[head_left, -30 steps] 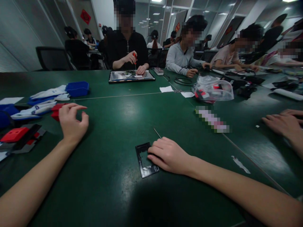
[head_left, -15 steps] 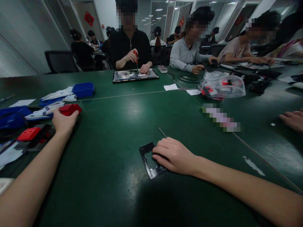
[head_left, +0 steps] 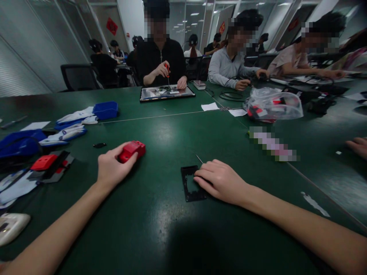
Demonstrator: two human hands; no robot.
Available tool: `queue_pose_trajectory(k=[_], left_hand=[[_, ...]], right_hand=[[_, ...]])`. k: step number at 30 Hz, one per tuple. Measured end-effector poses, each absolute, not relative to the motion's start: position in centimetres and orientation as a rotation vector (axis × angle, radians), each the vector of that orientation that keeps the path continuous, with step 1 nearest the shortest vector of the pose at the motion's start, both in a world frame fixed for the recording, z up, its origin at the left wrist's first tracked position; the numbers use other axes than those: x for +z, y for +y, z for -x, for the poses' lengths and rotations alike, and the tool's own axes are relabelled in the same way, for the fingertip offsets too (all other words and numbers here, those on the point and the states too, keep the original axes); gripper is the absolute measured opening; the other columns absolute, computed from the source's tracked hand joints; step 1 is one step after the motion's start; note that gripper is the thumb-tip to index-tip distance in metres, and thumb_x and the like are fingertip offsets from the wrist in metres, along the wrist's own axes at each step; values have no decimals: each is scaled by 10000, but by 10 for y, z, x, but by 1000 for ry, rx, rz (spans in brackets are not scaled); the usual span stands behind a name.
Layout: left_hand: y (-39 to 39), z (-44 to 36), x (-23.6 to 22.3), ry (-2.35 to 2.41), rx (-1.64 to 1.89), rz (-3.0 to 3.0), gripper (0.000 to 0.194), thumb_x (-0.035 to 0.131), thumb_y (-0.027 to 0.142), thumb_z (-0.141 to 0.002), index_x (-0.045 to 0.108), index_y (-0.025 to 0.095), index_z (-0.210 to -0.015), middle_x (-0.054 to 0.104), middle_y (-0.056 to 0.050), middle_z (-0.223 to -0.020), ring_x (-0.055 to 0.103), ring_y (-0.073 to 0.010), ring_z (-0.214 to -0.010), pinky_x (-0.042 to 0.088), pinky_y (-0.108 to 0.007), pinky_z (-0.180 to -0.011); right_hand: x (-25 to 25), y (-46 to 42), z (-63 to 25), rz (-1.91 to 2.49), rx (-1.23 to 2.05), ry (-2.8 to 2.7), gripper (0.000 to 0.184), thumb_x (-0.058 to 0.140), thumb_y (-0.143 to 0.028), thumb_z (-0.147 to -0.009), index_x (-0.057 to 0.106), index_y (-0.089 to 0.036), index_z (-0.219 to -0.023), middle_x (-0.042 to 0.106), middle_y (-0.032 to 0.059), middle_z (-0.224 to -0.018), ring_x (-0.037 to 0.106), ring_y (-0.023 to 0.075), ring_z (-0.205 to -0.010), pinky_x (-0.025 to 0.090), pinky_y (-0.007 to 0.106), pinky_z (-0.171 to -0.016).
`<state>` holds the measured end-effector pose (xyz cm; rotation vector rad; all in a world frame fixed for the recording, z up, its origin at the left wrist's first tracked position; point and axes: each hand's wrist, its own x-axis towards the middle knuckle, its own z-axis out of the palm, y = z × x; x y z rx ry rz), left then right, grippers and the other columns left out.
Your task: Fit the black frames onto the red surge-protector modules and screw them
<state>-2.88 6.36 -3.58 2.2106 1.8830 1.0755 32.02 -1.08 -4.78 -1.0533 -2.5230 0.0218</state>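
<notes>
My left hand (head_left: 114, 164) grips a small red plastic block (head_left: 132, 151) with notched edges, low over the table left of centre. My right hand (head_left: 222, 181) is curled, palm down, around a tool with a thin metal shaft (head_left: 199, 159); only the shaft shows, its other end hidden under the fingers. Those same fingertips touch or cover the right side of a black rectangular plastic frame (head_left: 187, 194) with an open middle. The frame lies on the green table (head_left: 160, 179).
On the left are gloves (head_left: 67, 133), a blue tray (head_left: 106, 110), a red and grey part (head_left: 44, 162), a small black piece (head_left: 99, 145) and a white device (head_left: 13, 227). Across the table a co-worker (head_left: 162, 57) works on a flat panel (head_left: 143, 95). A clear bag (head_left: 286, 103) lies right.
My left hand has brought the red block rightward from beside the gloves, uncovering the small black piece. The black frame has turned and lies squarer; my right hand stays over it.
</notes>
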Motion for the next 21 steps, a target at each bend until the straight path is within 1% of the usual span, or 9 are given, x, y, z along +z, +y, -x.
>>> queue_pose_trajectory(k=[2, 5, 8, 10, 12, 14, 16, 18, 21], left_hand=[[50, 12, -40, 1666, 941, -2451, 531, 663, 474, -833, 710, 147, -1249, 798, -117, -1059, 748, -287, -877, 583, -411, -866], [38, -7, -42, 1377, 833, -2600, 475, 601, 430, -903, 693, 128, -1258, 796, -127, -1014, 754, -267, -829, 605, -394, -804], [29, -16, -41, 1116, 788, -2609, 393, 615, 367, -916, 699, 131, -1219, 774, -138, -1129, 754, -267, -971, 609, -385, -895], [24, -18, -41, 992, 762, -2582, 452, 650, 347, -902, 644, 151, -1309, 716, -140, -1290, 708, -279, -1143, 581, -400, -1000], [20, -19, -41, 939, 737, -2545, 608, 678, 355, -891, 523, 174, -1451, 632, -141, -1424, 630, -294, -1283, 533, -440, -1088], [17, -20, -42, 923, 705, -2518, 728, 691, 367, -889, 409, 203, -1540, 535, -140, -1530, 537, -312, -1392, 463, -490, -1162], [16, -21, -43, 909, 662, -2501, 780, 691, 355, -891, 342, 236, -1579, 440, -131, -1603, 456, -324, -1458, 406, -523, -1204], [15, -22, -42, 886, 648, -2483, 781, 683, 327, -893, 327, 259, -1585, 420, -123, -1617, 436, -326, -1472, 388, -539, -1214], [13, -24, -39, 879, 691, -2438, 681, 653, 290, -907, 403, 265, -1540, 520, -118, -1543, 508, -315, -1419, 455, -527, -1171]], right_hand=[[-47, -8, -324, 1087, -9, -2523, 312, 452, -277, -1062, 730, -148, -1003, 721, 85, -892, 638, 193, -787, 385, 337, -712], [-48, -6, -325, 1109, -5, -2517, 302, 457, -273, -1060, 725, -147, -1002, 722, 81, -892, 644, 195, -795, 392, 335, -720], [-50, -6, -323, 1134, 30, -2515, 283, 459, -279, -1059, 711, -150, -1044, 723, 83, -952, 658, 212, -854, 409, 343, -749], [-51, -6, -322, 1151, 33, -2522, 283, 448, -275, -1061, 703, -152, -1063, 720, 89, -980, 663, 220, -876, 417, 351, -757], [-51, -6, -322, 1156, 25, -2529, 294, 428, -267, -1065, 698, -151, -1074, 719, 97, -998, 664, 223, -884, 421, 356, -757], [-52, -6, -322, 1156, 8, -2530, 311, 408, -266, -1069, 695, -149, -1084, 720, 103, -1013, 664, 226, -891, 423, 360, -758], [-53, -6, -322, 1160, -7, -2527, 317, 401, -271, -1072, 693, -149, -1095, 721, 109, -1026, 665, 228, -902, 427, 363, -764], [-53, -6, -321, 1165, -13, -2528, 311, 408, -273, -1070, 692, -151, -1103, 721, 114, -1033, 666, 229, -909, 432, 364, -766], [-53, -6, -320, 1163, -13, -2529, 300, 420, -272, -1067, 692, -151, -1106, 718, 114, -1031, 667, 230, -903, 435, 367, -758]])
